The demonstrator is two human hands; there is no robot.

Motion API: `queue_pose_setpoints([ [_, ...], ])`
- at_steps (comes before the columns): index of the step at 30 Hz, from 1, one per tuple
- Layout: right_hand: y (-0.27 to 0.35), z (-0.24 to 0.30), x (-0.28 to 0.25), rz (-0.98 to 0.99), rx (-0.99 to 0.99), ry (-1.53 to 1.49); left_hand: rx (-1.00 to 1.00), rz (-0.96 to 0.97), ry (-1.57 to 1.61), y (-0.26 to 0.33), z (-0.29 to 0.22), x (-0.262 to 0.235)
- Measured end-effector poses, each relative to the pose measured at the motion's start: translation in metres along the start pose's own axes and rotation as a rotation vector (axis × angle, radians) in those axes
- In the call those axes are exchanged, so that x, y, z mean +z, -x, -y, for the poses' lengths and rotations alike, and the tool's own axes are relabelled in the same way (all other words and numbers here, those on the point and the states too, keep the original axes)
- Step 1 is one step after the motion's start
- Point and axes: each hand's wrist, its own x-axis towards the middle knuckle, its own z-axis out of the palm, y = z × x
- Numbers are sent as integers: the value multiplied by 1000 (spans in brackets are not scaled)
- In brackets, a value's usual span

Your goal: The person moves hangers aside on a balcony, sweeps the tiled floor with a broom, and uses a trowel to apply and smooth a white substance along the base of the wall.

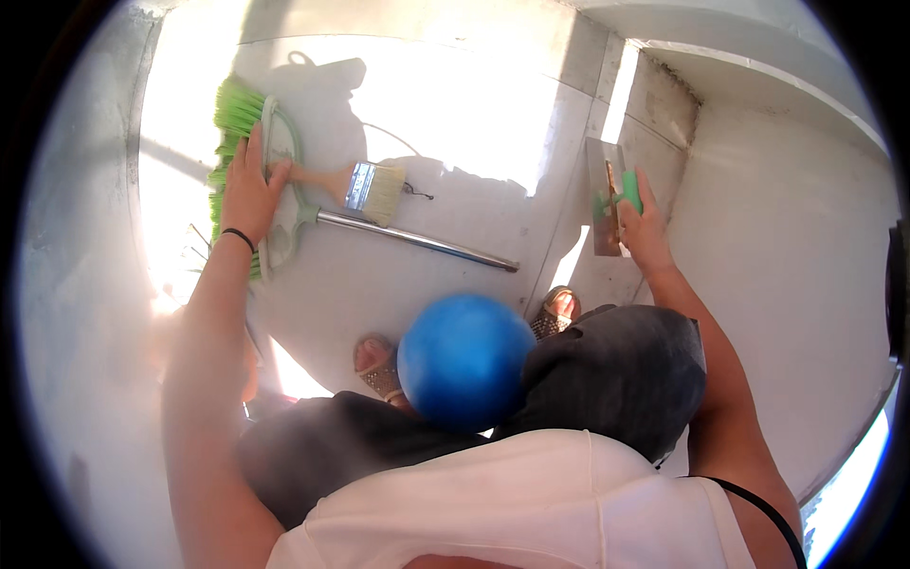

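Observation:
My left hand (pixel 250 196) lies across the head of a broom with green bristles (pixel 234 106), fingers stretched out and thumb apart. Beside the thumb is the handle end of a wide paintbrush (pixel 360 187) with pale bristles and a metal band; their exact contact is hidden. From the broom head a metal broom pole (pixel 417 239) runs right and toward me, just below the paintbrush. Over on the right, my right hand (pixel 646 228) is closed round the green handle of a flat rectangular trowel (pixel 603 194), its metal plate facing left.
A shiny blue ball (pixel 466 362) sits between my knees, near my sandalled feet (pixel 376 360). Pale walls (pixel 777 237) stand close on both sides. Bright sunlight and shadows cross the light floor panels (pixel 474 228). Something orange (pixel 251 375), partly hidden, is beside my left forearm.

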Motion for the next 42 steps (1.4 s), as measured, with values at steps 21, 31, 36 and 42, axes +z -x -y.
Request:
queue_pose_setpoints([
  [21, -32, 20, -2, 52, 23, -63, -44, 28, -35, 2, -2, 4],
  [31, -25, 10, 9, -31, -149, 61, -67, 120, -28, 1, 14, 5],
  [36, -35, 43, 1, 50, 109, -67, -57, 126, 8, -4, 22, -4],
  [42, -54, 41, -1, 5, 25, -63, -66, 113, 24, -4, 16, -4],
])
